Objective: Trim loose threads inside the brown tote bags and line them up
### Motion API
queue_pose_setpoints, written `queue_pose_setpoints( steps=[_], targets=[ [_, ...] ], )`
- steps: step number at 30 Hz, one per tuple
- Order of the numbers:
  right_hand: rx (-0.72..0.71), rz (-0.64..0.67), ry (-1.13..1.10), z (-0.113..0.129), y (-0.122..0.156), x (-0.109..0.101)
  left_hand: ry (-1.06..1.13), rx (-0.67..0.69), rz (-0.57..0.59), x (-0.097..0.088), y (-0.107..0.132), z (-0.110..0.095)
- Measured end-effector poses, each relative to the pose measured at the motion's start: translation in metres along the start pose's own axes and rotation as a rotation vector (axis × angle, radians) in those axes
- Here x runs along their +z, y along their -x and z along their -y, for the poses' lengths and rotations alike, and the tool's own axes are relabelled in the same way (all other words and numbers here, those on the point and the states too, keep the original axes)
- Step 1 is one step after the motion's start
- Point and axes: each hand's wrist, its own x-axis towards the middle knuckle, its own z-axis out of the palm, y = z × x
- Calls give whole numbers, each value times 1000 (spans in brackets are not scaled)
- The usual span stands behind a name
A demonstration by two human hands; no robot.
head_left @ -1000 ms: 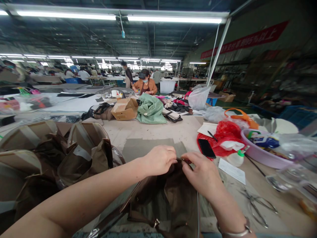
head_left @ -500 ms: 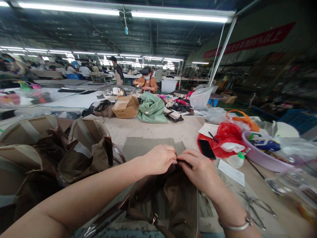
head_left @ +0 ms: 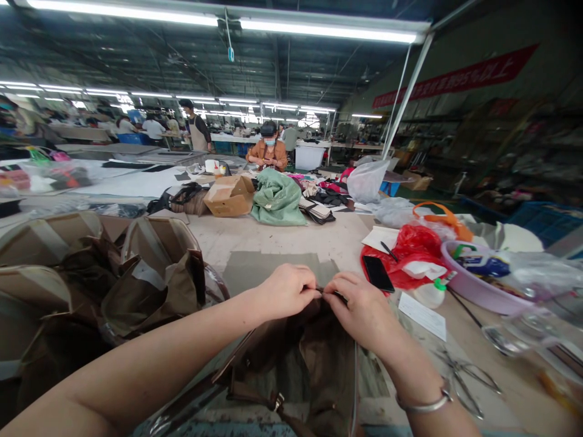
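Note:
A dark brown fabric bag point(head_left: 325, 370) lies in front of me, with a small metal buckle on a strap low on its near side. At its far edge, my left hand point(head_left: 291, 290) pinches the fabric between thumb and fingers. Close beside it, my right hand point(head_left: 359, 303) grips the same edge, fingers curled over it. Only a thin dark strip of the edge shows between the two hands. A metal bangle circles my right wrist. Several similar brown bag pieces point(head_left: 157, 243) with stiff light linings stand at the left.
Right of my hands lie a black phone point(head_left: 378, 274), a red plastic bag point(head_left: 416, 246), a white bottle with green cap point(head_left: 430, 294), scissors point(head_left: 467, 379) and a lilac basin point(head_left: 483, 291). A cardboard box point(head_left: 229, 197) and green sack point(head_left: 276, 197) stand farther back. A person sits beyond them.
The fingers of both hands have shifted slightly along the bag's edge, still gripping it. In the background, a standing person has moved left and the seated person's hands have come together.

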Motion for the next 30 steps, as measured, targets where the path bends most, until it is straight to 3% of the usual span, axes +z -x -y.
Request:
queue_pose_setpoints(
  steps=[14,30],
  targets=[
    [214,-65,78,5,-2,10,-84,-97,-44,4,-2,-5],
    [212,-17,-69,-7,6,6,-87,-143,-38,4,-3,-9]
  ],
)
